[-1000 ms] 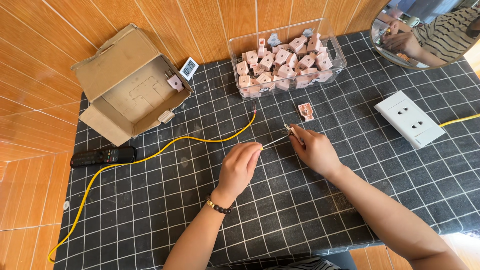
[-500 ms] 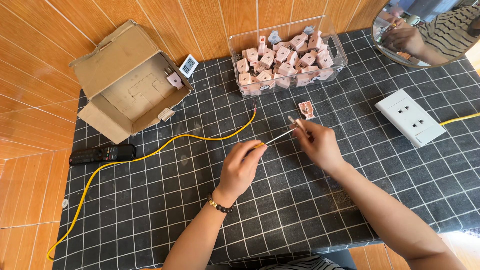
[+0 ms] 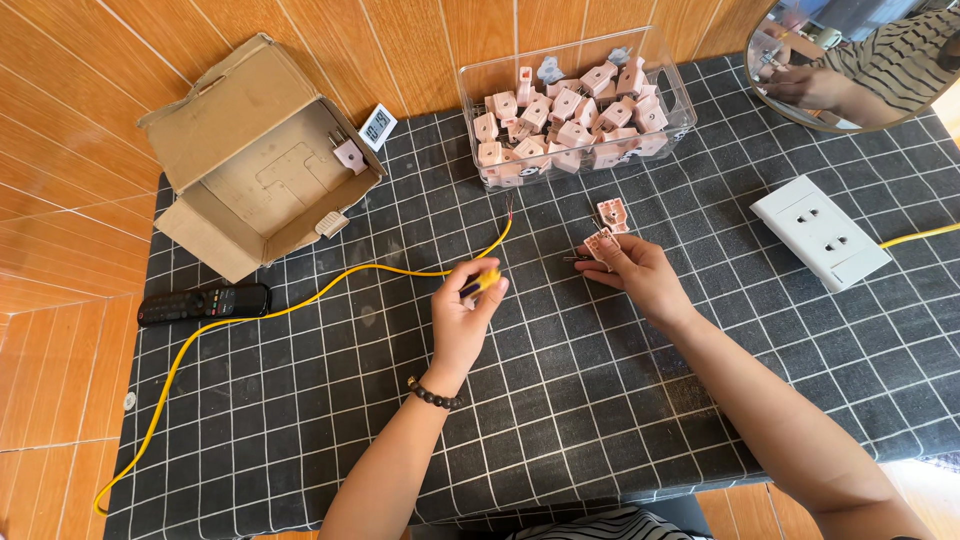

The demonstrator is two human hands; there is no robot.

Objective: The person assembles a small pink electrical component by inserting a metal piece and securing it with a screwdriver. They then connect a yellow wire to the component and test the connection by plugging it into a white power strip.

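Between your hands on the gridded surface (image 3: 560, 400), your left hand (image 3: 466, 310) grips a yellow-handled screwdriver (image 3: 480, 284). Just beside it, your right hand (image 3: 640, 272) pinches a small pink socket piece (image 3: 599, 243), another pink piece (image 3: 612, 213) lying just above your fingertips.

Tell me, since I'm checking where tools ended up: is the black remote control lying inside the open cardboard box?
No, the black remote control lies on the checked cloth beside the cardboard box, outside it.
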